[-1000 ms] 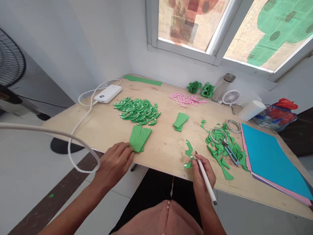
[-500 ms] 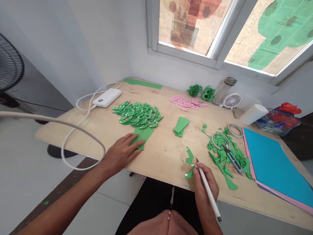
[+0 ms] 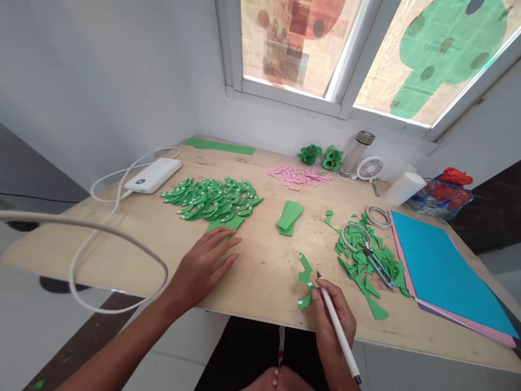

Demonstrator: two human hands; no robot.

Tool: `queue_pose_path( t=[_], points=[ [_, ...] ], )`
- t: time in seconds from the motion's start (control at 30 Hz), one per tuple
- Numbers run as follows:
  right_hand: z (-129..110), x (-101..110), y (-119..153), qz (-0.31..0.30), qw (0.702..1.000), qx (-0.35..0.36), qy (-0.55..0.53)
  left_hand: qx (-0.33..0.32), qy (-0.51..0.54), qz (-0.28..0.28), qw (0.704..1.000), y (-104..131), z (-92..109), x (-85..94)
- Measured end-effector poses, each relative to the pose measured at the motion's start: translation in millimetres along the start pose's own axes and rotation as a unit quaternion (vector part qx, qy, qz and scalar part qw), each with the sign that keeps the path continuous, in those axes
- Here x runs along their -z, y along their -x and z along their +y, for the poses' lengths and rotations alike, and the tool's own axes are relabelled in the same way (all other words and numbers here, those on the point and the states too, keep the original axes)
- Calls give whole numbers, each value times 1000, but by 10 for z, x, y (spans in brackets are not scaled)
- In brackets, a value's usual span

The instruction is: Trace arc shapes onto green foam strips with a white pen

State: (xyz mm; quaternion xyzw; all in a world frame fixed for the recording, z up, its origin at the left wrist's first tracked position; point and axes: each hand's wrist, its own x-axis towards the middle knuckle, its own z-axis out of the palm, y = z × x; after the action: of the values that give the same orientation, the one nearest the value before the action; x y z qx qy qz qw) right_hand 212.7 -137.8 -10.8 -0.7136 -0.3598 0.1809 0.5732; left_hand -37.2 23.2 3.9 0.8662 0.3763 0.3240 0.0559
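My left hand (image 3: pixel 204 266) lies flat on the table with its fingers spread, the fingertips at the near edge of a green paper piece (image 3: pixel 230 223). Part of that piece is tucked under a heap of green curved paper cutouts (image 3: pixel 214 198) dotted with small white tabs. In my right hand (image 3: pixel 336 312) is a white pen (image 3: pixel 338 331), its dark tip pointing away from me. The thumb and fingers of this hand also touch a wavy green paper cutout (image 3: pixel 304 271) bearing white tabs; whether they pinch it is unclear.
Stacked green strips (image 3: pixel 290 216) lie mid-table. Scissors (image 3: pixel 378 263) rest on green scraps (image 3: pixel 372 298), near a tape roll (image 3: pixel 378 217) and coloured sheets (image 3: pixel 443 271). Behind are pink cutouts (image 3: pixel 299 176) and a bottle (image 3: pixel 358 155). A white cable (image 3: pixel 118 225) loops from a power bank (image 3: pixel 153 175).
My left hand has slid the green paper piece farther under the heap, so less of it shows. My right hand keeps the pen beside the wavy cutout. The camera view has shifted slightly.
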Motion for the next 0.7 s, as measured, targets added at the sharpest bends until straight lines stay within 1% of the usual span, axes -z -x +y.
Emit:
queue_pose_path(
  t=[0.03,0.07,0.1,0.13,0.23,0.33,0.4,0.5,0.7],
  points=[
    [4,-5,1,8,1000,5,0,13,10,-14,1000,-109,117,-40],
    [9,-8,1,12,1000,6,0,34,16,-40,999,-237,223,-86],
    [14,-11,0,14,1000,9,-1,53,18,-71,996,-378,315,-139],
    [20,-12,0,14,1000,14,-1,59,19,-84,994,-524,387,-200],
    [31,-9,0,17,999,30,-4,85,11,-101,991,-913,500,-401],
    [14,-2,5,21,999,41,-10,124,-16,-113,986,-1147,537,-576],
    [-6,4,8,14,999,38,-14,141,-31,-120,982,-1213,561,-650],
    [-19,8,9,5,999,29,-18,158,-42,-124,979,-1231,600,-705],
    [6,4,-6,18,999,28,-16,185,-16,-105,977,-1202,612,-709]
  ],
)
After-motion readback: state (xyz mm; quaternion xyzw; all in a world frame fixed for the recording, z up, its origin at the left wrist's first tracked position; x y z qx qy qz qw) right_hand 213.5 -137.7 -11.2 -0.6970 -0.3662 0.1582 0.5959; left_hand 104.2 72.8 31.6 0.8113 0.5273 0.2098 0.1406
